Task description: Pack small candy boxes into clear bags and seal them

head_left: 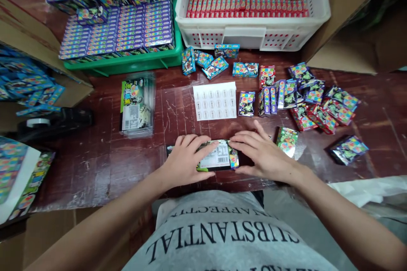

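My left hand (186,156) and my right hand (262,154) both grip a clear packet of small boxes (218,156) lying on the red wooden table near its front edge, barcode label facing up. The fingers of each hand curl over the packet's ends. Just beyond it lies a white sticker sheet (215,100). A single green box (286,140) sits right beside my right hand.
A stack of clear packet sleeves (137,106) lies to the left. Loose small boxes (314,101) are scattered at right. A green crate (127,62) of purple boxes and a white crate (251,34) of red boxes stand behind. A black tape dispenser (51,125) is at far left.
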Action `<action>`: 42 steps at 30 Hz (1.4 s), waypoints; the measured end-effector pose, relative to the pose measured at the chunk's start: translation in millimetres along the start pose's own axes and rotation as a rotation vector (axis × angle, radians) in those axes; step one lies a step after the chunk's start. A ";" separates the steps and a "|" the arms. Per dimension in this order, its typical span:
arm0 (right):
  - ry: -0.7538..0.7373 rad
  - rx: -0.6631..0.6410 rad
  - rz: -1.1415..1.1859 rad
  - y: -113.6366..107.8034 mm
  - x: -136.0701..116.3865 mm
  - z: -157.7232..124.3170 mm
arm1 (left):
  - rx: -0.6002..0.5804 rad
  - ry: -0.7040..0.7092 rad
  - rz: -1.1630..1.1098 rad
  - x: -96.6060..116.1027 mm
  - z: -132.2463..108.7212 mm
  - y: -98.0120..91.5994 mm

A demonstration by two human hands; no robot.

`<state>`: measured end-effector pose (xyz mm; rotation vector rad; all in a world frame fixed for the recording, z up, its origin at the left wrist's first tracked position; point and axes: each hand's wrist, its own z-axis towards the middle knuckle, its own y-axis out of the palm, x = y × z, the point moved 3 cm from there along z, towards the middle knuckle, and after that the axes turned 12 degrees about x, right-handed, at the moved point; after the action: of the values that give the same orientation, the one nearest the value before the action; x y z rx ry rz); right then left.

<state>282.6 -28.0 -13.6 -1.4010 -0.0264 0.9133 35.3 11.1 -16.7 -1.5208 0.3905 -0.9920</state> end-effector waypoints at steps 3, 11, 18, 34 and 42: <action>0.013 0.044 -0.032 -7.5 3.6 -4.0 | -0.014 -0.008 0.000 -2.1 1.5 0.1; 0.304 0.183 -0.281 -26.5 17.5 -51.1 | -0.017 -0.019 0.000 -3.8 9.1 -1.2; 0.140 0.068 0.018 -36.3 24.3 -31.7 | -0.056 0.052 -0.021 -6.4 20.3 -5.8; 0.087 0.035 -0.038 -21.6 13.7 -15.0 | -0.006 0.050 -0.064 2.1 28.7 1.5; 0.239 0.158 -0.162 -6.3 3.0 -27.3 | -0.025 0.083 -0.042 3.0 38.3 6.0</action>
<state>302.2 -48.1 -15.9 -1.3311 0.1098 0.5972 68.0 32.1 -18.0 -1.5194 0.4330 -1.0887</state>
